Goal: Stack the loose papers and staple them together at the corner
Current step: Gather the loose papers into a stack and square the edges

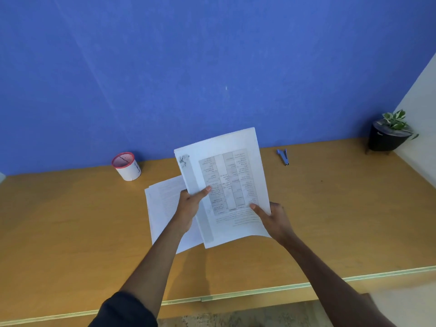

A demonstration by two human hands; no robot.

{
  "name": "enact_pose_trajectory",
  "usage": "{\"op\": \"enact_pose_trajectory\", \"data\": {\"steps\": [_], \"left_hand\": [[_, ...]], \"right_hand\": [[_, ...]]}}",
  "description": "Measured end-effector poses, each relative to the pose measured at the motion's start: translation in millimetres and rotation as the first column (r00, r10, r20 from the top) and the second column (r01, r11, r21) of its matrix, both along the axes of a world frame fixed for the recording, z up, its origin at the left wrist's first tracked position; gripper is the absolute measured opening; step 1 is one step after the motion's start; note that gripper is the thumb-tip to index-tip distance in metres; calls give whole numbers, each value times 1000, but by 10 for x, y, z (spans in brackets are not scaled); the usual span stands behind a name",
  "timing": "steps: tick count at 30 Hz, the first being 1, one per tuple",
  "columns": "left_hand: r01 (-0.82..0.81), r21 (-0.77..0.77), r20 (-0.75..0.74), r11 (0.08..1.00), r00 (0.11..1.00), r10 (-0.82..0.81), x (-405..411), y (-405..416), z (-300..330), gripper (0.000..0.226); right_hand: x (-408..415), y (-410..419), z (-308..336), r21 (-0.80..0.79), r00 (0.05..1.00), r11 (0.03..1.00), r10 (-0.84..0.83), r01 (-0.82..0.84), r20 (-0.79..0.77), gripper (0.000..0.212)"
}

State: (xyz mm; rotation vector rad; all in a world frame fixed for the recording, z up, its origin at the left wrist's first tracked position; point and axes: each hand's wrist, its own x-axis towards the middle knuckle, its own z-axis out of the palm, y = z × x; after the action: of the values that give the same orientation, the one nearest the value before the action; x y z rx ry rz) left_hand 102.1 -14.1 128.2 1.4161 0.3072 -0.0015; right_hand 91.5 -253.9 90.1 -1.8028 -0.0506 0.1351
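Both hands, left [188, 204] and right [273, 218], are pinching the limp, light papers [226, 180] by their side edges above the bench [70, 220], stapler [283, 156] untouched.

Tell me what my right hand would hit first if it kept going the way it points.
Likely nothing on the desk: the right hand points up-left along the held papers, toward the blue wall. Depth is unclear.
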Motion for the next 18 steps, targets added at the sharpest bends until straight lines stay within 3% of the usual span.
{"op": "enact_pose_trajectory", "data": {"steps": [5,12,15,18], "left_hand": [[19,-20,-16,1000,1000,-20,113,70,104,22],[-79,-100,-249,992,967,52,62,294,-150,31],[-183,7,-348,983,921,174,-18,409,-421,29],[-285,281,-426,916,819,385,-124,572,-742,34]], "right_hand": [[-31,63,112,56,1000,998,8,-9,28,22],[-1,30,222,144,1000,990,3,-3,0,18],[12,-5,239,138,1000,990,-28,28,-6,16],[29,-20,236,152,997,985,-76,78,-21,18]]}}
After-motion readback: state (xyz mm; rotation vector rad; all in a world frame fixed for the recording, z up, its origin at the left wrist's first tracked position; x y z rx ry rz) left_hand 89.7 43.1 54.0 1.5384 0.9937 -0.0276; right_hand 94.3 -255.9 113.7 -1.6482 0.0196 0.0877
